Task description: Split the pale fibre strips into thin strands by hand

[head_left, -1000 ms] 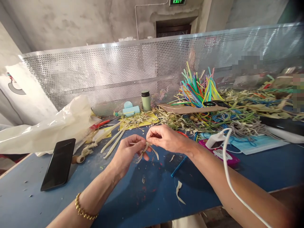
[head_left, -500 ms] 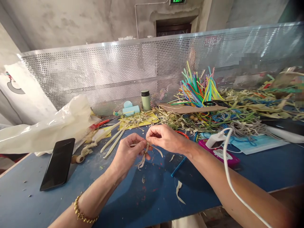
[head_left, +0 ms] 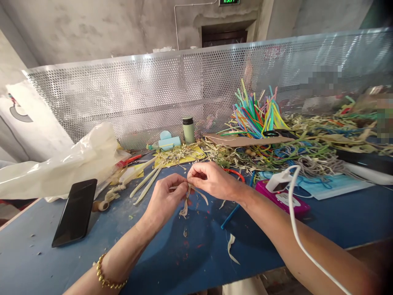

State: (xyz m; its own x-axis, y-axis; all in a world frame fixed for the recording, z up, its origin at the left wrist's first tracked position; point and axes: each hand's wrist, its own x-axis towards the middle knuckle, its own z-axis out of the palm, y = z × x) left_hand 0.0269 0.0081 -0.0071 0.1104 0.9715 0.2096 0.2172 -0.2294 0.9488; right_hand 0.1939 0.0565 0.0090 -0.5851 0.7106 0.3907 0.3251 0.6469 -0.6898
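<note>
My left hand (head_left: pixel 167 200) and my right hand (head_left: pixel 211 180) meet over the middle of the blue table (head_left: pixel 144 262), fingertips nearly touching. Both pinch a small piece of pale dried husk strips (head_left: pixel 184 208), which looks like corn husk. One loose end hangs below the fingers and another sticks out to the right under my right hand. The spot where the strips cross is mostly hidden by the fingers. Long pale strips (head_left: pixel 146 186) lie just left of the hands, and a loose husk scrap (head_left: pixel 232 249) rests nearer the front edge.
A black phone (head_left: pixel 75 213) and a plastic bag (head_left: pixel 67 164) lie on the left. Behind stand a green bottle (head_left: pixel 188 130) and a bundle of colourful pipe cleaners (head_left: pixel 258 110). A purple device (head_left: pixel 299 205) with a white cable (head_left: pixel 294 221) sits beside my right forearm.
The hanging husk end has swung lower and shows more below the fingers than a second ago. The right-hand strip end sticks out further. Both hands stay nearly in place, still pinching.
</note>
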